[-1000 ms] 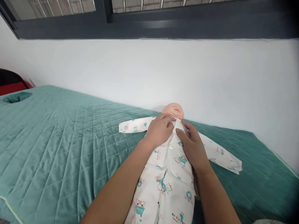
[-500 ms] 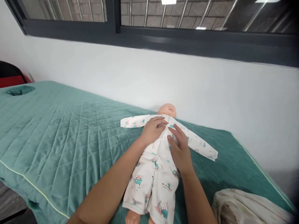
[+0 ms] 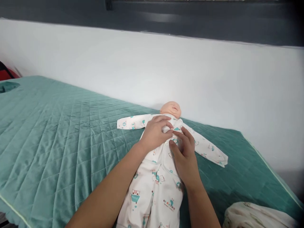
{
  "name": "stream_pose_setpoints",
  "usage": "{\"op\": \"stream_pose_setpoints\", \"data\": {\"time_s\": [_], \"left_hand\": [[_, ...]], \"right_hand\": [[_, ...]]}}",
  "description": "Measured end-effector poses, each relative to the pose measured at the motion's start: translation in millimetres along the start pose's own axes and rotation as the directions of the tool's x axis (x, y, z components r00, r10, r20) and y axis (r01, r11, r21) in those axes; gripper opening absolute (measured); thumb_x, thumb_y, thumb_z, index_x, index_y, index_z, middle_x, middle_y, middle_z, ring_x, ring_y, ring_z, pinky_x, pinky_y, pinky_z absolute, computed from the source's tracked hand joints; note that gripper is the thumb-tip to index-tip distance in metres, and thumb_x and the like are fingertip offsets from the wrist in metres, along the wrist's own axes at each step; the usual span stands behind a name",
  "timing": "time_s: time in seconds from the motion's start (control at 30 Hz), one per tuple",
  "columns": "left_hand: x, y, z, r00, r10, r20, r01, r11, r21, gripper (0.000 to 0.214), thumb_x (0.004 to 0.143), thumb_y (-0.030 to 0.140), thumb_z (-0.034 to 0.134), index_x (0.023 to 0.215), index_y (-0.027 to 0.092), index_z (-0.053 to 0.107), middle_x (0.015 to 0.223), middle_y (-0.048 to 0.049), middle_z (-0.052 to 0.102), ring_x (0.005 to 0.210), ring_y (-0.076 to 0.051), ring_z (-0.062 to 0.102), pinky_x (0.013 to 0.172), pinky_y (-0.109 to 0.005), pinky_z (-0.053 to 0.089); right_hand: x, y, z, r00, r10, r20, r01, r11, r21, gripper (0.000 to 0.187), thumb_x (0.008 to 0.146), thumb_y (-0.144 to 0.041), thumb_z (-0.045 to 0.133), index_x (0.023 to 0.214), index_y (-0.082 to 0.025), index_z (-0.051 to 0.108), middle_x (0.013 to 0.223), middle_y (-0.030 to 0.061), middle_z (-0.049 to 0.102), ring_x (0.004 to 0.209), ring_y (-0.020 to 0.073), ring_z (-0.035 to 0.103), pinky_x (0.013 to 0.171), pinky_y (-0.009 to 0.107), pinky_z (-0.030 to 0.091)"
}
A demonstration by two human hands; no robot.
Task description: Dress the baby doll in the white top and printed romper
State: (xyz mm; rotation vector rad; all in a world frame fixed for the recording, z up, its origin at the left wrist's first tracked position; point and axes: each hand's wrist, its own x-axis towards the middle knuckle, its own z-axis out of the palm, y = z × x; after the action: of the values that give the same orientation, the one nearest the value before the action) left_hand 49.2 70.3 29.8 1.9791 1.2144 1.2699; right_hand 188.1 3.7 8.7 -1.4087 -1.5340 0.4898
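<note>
A baby doll [image 3: 170,108] lies on its back, its head close to the wall. It wears a white printed baby shirt [image 3: 163,152] with both sleeves spread out, and matching trousers [image 3: 152,190]. My left hand [image 3: 158,132] rests on the shirt's chest, thumb and fingertips pinching the front edge. Opposite it, my right hand [image 3: 186,154] has bent fingers at the same front opening, thumb and forefinger close together on the cloth. A small white button [image 3: 166,143] shows just below the fingertips. The cloth between the fingers is partly hidden.
A green quilted cover [image 3: 78,136] lies over the bed, with a hole [image 3: 8,86] at its far left. Crumpled pale cloth [image 3: 256,217] lies at the lower right. Behind stand a white wall [image 3: 118,69] and a dark window frame [image 3: 190,23]. Something red [image 3: 6,74] shows at the left edge.
The view has tilted down and come closer, so the window panes and the doll's feet have left the picture. Both hands stay at the shirt front, their fingertips nearer each other.
</note>
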Motion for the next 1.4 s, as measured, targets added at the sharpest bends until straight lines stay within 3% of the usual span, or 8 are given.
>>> {"op": "stream_pose_setpoints", "data": {"time_s": [0.3,0.47,0.63,0.87,1.1,1.4], "left_hand": [[-2,-2,1.0,0.988,0.154,0.020,-0.155,0.984,0.088,0.015,0.082,0.014,0.059,0.087,0.025,0.067,0.124,-0.0003,0.069,0.123,-0.021,0.055,0.111,-0.039,0.042],[-2,-1,-3.2,0.998,0.065,0.025,-0.064,0.997,-0.048,0.009,0.088,0.021,0.059,0.088,0.023,0.068,0.128,-0.0016,0.067,0.127,-0.020,0.053,0.115,-0.038,0.038],[1,-3,-7.5,0.993,-0.038,0.112,0.054,0.988,-0.146,0.015,0.091,0.021,0.057,0.097,0.023,0.071,0.137,-0.0032,0.061,0.134,-0.019,0.049,0.118,-0.038,0.035],[0,-2,-6.3,0.995,-0.017,0.096,0.026,0.995,-0.094,0.010,0.087,0.020,0.062,0.090,0.024,0.071,0.135,-0.0017,0.062,0.134,-0.020,0.048,0.117,-0.039,0.035],[-3,2,-0.9,0.997,0.075,0.027,-0.076,0.997,0.035,0.013,0.085,0.015,0.060,0.086,0.024,0.070,0.131,-0.0013,0.064,0.129,-0.020,0.051,0.114,-0.038,0.038],[-2,-2,-3.9,0.998,0.028,0.048,-0.022,0.992,-0.121,0.005,0.086,0.021,0.064,0.086,0.023,0.068,0.129,-0.0016,0.065,0.129,-0.020,0.054,0.114,-0.038,0.037]], "right_hand": [[3,3,2,0.996,-0.076,-0.047,0.077,0.997,0.030,0.033,0.087,-0.035,0.061,0.118,-0.026,0.052,0.147,0.0112,0.044,0.143,0.0250,0.036,0.120,0.055,0.025],[1,2,2,0.997,-0.069,-0.029,0.070,0.997,0.023,0.033,0.088,-0.037,0.060,0.120,-0.028,0.056,0.149,0.0093,0.042,0.144,0.0252,0.036,0.119,0.053,0.028],[0,1,1,1.000,-0.022,-0.015,0.022,1.000,0.020,0.033,0.089,-0.040,0.060,0.121,-0.032,0.061,0.153,0.0060,0.039,0.144,0.0259,0.035,0.119,0.054,0.028],[-1,1,1,1.000,0.007,0.025,-0.008,1.000,0.029,0.031,0.090,-0.039,0.059,0.121,-0.035,0.064,0.156,0.0036,0.034,0.147,0.0270,0.029,0.120,0.055,0.027],[-1,3,4,0.998,-0.047,-0.051,0.049,0.998,0.044,0.031,0.089,-0.035,0.059,0.118,-0.030,0.054,0.150,0.0081,0.034,0.148,0.0242,0.027,0.122,0.053,0.024],[-1,2,3,0.998,-0.064,-0.023,0.065,0.997,0.043,0.029,0.090,-0.034,0.057,0.119,-0.029,0.055,0.148,0.0084,0.038,0.147,0.0229,0.030,0.122,0.051,0.025]]}}
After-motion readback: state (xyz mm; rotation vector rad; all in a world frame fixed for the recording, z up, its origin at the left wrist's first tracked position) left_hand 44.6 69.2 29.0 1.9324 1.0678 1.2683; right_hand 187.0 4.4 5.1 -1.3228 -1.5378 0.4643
